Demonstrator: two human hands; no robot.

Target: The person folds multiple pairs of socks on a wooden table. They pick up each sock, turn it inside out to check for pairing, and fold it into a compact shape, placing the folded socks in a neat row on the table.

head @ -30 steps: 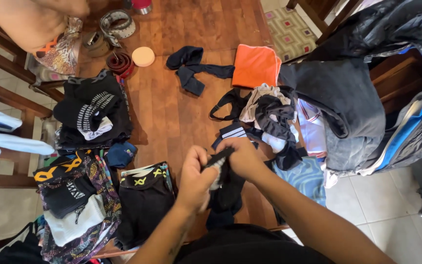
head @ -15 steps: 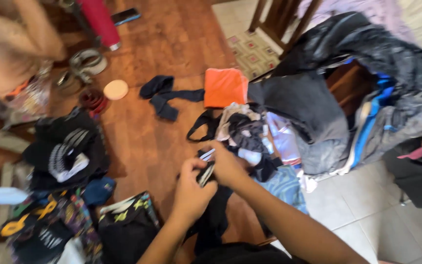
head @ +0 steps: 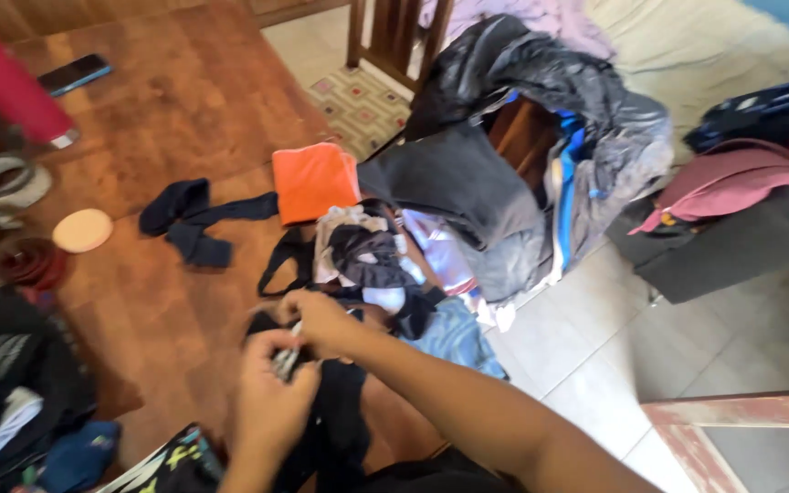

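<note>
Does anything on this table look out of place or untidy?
Yes. A dark sock pair lies loose and sprawled beside the neatly folded orange cloth. A tangled heap of small garments sits unsorted past the hands. The left hand and right hand grip a black garment.

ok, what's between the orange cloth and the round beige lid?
Head view: a dark navy garment lies on the wooden table between orange cloth and lid.

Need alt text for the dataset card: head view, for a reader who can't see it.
Both hands, left hand and right hand, grip a black garment over a wooden table. Loose clothes, an orange cloth and a dark sock lie beyond; a jacket drapes a chair.
</note>
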